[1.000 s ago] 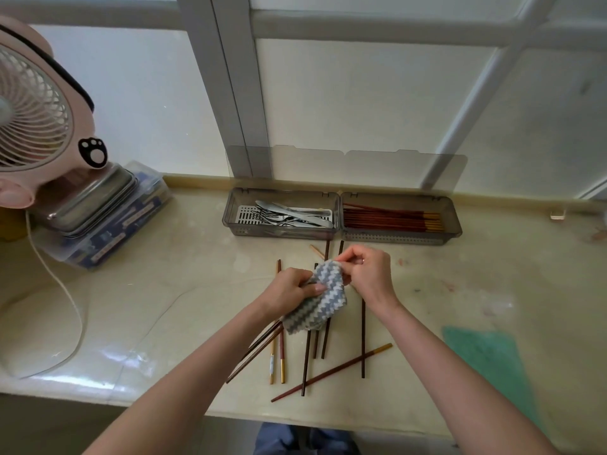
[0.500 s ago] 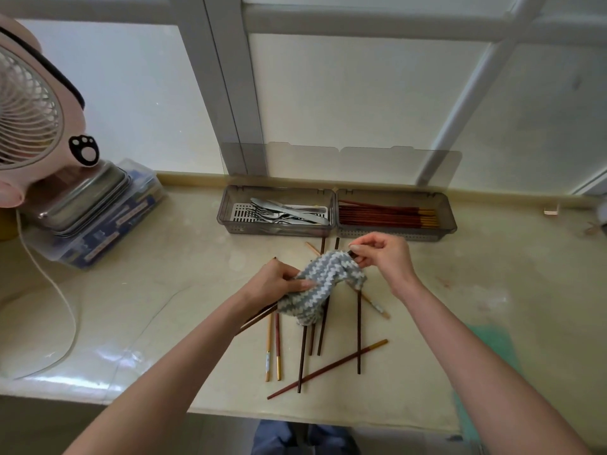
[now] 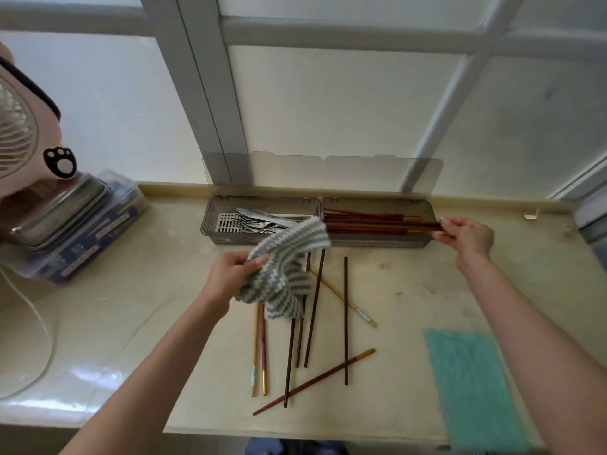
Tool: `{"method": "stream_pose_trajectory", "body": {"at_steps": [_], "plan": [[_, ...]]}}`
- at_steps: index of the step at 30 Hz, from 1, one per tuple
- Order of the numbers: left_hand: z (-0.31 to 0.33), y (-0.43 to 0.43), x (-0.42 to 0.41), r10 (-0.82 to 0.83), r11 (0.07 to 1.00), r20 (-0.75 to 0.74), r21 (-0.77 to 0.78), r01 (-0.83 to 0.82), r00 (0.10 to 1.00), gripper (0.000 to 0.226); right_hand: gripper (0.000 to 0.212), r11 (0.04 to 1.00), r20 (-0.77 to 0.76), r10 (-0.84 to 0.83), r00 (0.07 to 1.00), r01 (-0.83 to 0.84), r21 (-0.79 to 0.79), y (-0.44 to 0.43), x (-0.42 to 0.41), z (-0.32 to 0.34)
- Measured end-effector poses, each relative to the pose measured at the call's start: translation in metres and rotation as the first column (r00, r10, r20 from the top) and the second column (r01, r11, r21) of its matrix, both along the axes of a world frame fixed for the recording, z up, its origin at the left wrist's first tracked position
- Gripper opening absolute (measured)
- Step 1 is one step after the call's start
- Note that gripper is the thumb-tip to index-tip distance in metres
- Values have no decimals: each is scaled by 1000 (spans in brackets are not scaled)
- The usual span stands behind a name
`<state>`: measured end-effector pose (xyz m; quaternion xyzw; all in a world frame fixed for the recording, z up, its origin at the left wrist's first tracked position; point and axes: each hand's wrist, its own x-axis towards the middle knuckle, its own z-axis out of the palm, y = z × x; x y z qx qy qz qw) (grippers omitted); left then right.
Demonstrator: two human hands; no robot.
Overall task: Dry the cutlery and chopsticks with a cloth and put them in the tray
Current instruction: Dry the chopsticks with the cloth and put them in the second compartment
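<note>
The right hand point(image 3: 466, 236) pinches a dark chopstick point(image 3: 387, 225) over the tray point(image 3: 423, 243) at the surface's far edge; the left hand point(image 3: 230, 277) grips the striped cloth point(image 3: 289, 267). Best lower it parallel to those already inside before releasing; nine or so wait mid-surface.

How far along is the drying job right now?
Partly done. Forks and spoons lie in the tray's left compartment, red chopsticks in the right. The right hand holds a dark chopstick over that compartment; the left hand grips the cloth. Loose chopsticks remain on the counter.
</note>
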<state>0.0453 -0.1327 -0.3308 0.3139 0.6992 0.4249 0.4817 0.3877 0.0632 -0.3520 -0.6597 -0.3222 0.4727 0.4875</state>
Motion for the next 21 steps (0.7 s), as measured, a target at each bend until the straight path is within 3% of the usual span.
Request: {"method": "stream_pose_trajectory", "body": {"at_steps": [3,6,10,13,16,19,21], "plan": [[5,-2,-4,91,990,135,94,-104,987,12,22,993,3,-118,993,118,0,19,26,-13],[10,-2,-3,153,977,200,116,-178,968,11,23,993,45,-119,992,119,-6,32,31,-23],[13,-4,1,126,979,178,138,-152,976,12,22,999,146,32,989,-27,-37,44,16,-38],[11,-5,4,118,981,143,137,-138,983,14,4,985,318,163,934,-135,-108,46,8,-45],[9,-4,8,115,983,160,122,-136,980,15,13,951,650,305,696,-258,-169,47,10,-50],[8,-2,13,110,986,169,104,-128,980,16,8,883,809,412,418,-403,-242,48,6,-51],[8,-1,15,126,986,163,93,-142,979,15,16,850,876,399,272,-467,-242,49,-6,-49]]}}
